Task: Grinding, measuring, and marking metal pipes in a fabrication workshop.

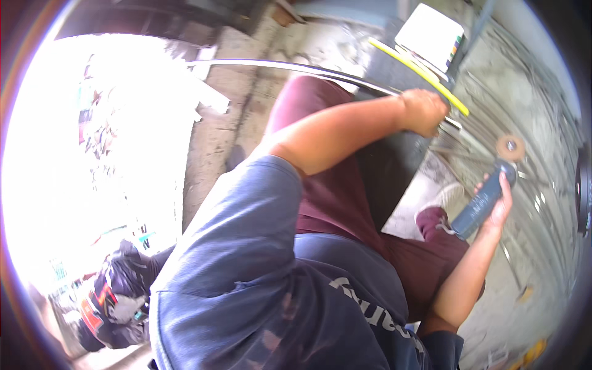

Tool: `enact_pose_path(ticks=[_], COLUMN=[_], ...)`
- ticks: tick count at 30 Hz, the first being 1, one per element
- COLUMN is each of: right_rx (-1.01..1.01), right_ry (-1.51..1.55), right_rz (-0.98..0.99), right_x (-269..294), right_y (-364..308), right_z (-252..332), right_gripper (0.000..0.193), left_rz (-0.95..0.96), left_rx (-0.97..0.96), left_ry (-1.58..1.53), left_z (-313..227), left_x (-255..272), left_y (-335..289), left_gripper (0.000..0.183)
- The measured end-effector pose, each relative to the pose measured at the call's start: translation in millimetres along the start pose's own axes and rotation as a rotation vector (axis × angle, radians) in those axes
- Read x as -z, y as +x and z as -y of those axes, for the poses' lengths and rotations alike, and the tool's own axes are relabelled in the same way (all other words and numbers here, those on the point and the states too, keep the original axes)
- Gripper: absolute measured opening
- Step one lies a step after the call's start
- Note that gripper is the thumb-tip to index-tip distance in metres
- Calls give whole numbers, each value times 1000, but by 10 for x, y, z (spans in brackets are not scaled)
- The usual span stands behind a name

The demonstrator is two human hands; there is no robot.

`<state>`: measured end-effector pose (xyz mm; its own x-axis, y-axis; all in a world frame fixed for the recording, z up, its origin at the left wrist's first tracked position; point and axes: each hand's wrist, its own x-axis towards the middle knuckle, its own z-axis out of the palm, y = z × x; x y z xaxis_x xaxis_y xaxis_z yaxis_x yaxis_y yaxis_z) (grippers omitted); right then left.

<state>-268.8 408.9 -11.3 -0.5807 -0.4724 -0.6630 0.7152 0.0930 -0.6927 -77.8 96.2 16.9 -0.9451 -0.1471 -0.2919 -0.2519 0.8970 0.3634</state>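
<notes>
My left hand (425, 112) is closed around a long, thin metal strip (265, 63), which runs from the upper left across my lap. The strip's bright end section (452, 123) sticks out past my fist toward the right. In my right hand (501, 206) is a blue-grey angle grinder (478, 206), my fingers wrapped round its body. A round tan disc (510, 148) sits at its upper end, close to the strip's end; whether the two touch I cannot tell. Below my left forearm is a dark flat surface (391, 176), partly hidden by my leg.
A yellow bar (419, 76) lies slantwise beyond my left hand, by a white box-like container (431, 36). Several thin rods (542, 179) spread over the concrete floor at the right. A black plastic bag (126, 277) rests at the lower left, near the glaring bright area.
</notes>
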Motion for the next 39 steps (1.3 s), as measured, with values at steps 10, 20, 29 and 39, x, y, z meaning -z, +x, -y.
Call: enact_pose_path(ticks=[10, 20, 29, 39], right_rx=[48, -10, -63, 172], right_ry=[11, -23, -300, -773], right_rz=[222, 395, 507, 356], right_x=[-268, -449, -761, -1343], right_y=[106, 124, -371, -820], right_z=[-74, -177, -590, -862], right_gripper=[56, 56, 54, 33], left_rz=[95, 104, 51, 24], left_rx=[352, 455, 537, 488], left_ry=[98, 269, 252, 344], left_z=[447, 1561, 2536, 3065], left_x=[316, 894, 524, -120], left_y=[-1458, -3271, -4187, -4399], left_gripper=[38, 27, 28, 47])
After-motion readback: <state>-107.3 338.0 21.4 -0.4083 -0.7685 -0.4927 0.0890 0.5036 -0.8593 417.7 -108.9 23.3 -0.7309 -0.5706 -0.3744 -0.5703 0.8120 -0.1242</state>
